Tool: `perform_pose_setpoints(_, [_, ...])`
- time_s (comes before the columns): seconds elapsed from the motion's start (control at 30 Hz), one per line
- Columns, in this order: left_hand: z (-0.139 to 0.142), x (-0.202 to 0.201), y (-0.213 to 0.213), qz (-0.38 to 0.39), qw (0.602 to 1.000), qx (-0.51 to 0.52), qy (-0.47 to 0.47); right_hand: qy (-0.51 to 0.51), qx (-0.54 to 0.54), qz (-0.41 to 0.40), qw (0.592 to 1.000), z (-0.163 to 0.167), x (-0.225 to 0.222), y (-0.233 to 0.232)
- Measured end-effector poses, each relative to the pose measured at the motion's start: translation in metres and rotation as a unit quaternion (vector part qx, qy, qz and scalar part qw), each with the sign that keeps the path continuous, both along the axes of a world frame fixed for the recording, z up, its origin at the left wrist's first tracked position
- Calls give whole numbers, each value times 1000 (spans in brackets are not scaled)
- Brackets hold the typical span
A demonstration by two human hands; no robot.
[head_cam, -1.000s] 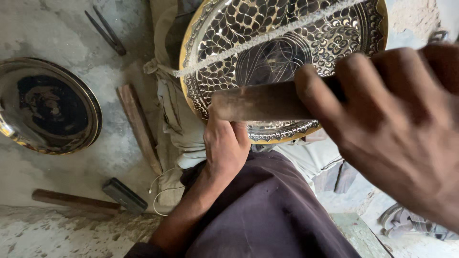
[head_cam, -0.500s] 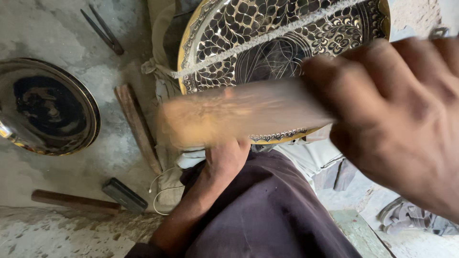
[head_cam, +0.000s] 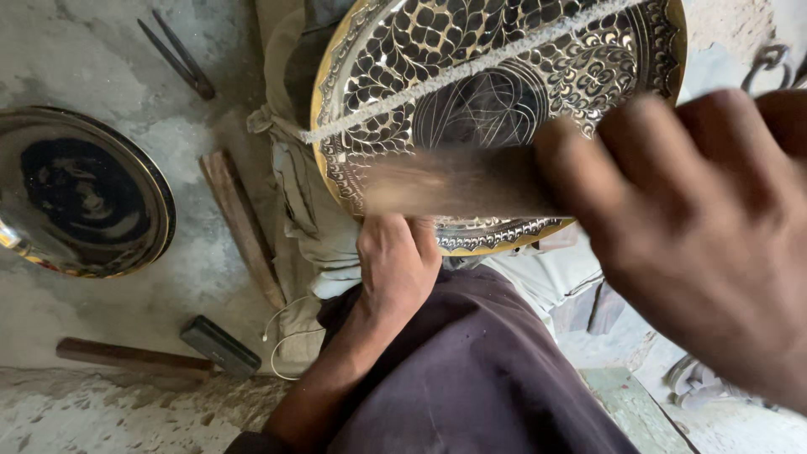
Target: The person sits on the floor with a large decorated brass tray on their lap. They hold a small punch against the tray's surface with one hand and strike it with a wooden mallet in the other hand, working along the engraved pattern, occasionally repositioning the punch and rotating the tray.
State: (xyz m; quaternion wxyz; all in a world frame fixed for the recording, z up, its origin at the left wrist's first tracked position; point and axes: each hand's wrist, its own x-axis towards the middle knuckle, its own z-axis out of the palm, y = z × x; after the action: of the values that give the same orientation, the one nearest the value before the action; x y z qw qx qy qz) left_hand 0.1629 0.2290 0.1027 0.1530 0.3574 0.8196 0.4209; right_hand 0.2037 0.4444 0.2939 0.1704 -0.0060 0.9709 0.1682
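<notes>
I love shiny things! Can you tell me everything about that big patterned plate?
The plate is large, round and looks like golden metal, covered with dark engraved leaf and scale patterns around a circle of fine lines at its middle. It stands tilted on the person's lap. A pale string runs slantwise across its face. The left hand rests at its lower rim. The right hand holds a blurred wooden tool in front of it.

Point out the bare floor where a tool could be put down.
Bare concrete lies between the dark round tray and the wooden stick, and above that tray, left of the metal tongs. The lower left is taken by the hammer. The middle is crowded: engraved plate, left hand, right hand.
</notes>
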Motion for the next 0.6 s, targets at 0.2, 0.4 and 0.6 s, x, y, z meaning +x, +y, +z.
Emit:
perform_pose_setpoints(0.2, [3, -1, 0, 3, 999, 0, -50, -1, 31, 53, 998, -3, 6, 1])
perform_pose_setpoints(0.4, [4, -5, 3, -24, 999, 30, 4, -23, 27, 24, 999, -8, 14, 4])
perform_pose_setpoints(0.6, [-5, 4, 0, 14, 999, 39, -14, 18, -15, 5, 1000, -9, 19, 8])
